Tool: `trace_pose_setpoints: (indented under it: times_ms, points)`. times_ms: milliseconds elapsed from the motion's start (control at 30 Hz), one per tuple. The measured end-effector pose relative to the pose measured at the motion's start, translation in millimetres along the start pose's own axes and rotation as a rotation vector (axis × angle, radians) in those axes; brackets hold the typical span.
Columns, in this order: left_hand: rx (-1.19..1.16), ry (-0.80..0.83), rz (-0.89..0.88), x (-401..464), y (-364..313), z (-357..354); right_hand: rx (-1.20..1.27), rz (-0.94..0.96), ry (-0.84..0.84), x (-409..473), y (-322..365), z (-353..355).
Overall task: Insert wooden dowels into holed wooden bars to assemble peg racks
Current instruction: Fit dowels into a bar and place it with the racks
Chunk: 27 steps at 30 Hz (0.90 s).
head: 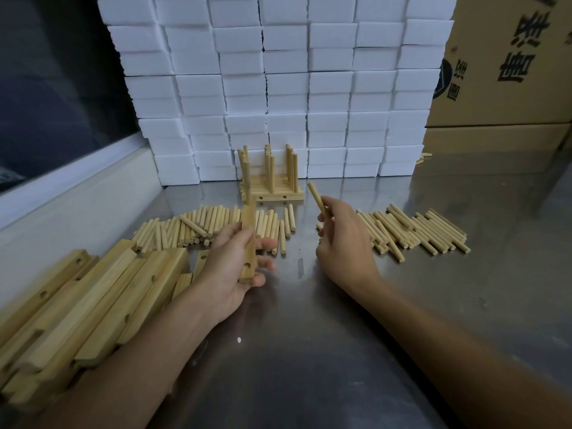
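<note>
Left hand (233,261): gripping a holed wooden bar (248,239), fingers and thumb curling round its lower half. The bar is standing nearly upright above the worktop (309,351), a hole showing near its lower end and one dowel already sticking up out of its top end.

Right hand (342,243): pinching a single dowel (317,198) between thumb and fingers, the dowel tilting up and to the left. The two hands are hovering apart, with a bare stretch of worktop showing between them.

Loose dowels, left group (204,226): lying in a spread row behind the left hand, toward the middle of the worktop.

Loose dowels, right group (424,230): lying scattered just beyond the right hand, toward the right edge.

Spare bars (93,292): lying heaped along the left edge, several showing drilled holes.

Finished racks (270,178): standing together at the back edge, pegs pointing up, just in front of the white boxes (278,72).

White boxes: sitting stacked in many rows across the back of the worktop.

Cardboard carton (510,66): standing at the back right corner, dark printing showing on its side.
</note>
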<state>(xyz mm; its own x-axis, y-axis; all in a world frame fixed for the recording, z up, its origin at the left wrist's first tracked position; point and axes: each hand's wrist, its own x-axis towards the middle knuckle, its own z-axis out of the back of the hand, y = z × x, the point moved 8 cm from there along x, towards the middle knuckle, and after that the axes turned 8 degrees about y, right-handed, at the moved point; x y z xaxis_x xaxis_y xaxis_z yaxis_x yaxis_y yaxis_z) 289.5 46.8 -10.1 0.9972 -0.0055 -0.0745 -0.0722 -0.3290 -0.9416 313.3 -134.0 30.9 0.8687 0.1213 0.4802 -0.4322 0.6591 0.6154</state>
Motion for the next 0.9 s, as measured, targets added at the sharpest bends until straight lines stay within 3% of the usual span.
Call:
trace_pose_setpoints:
  times_ms: [367, 900]
  points:
    - [0.005, 0.04, 0.038, 4, 7, 2, -0.057, 0.142, -0.122, -3, 13, 11]
    - [0.056, 0.053, 0.053, 3, 8, 2, -0.095, 0.158, -0.076, -3, 11, 4]
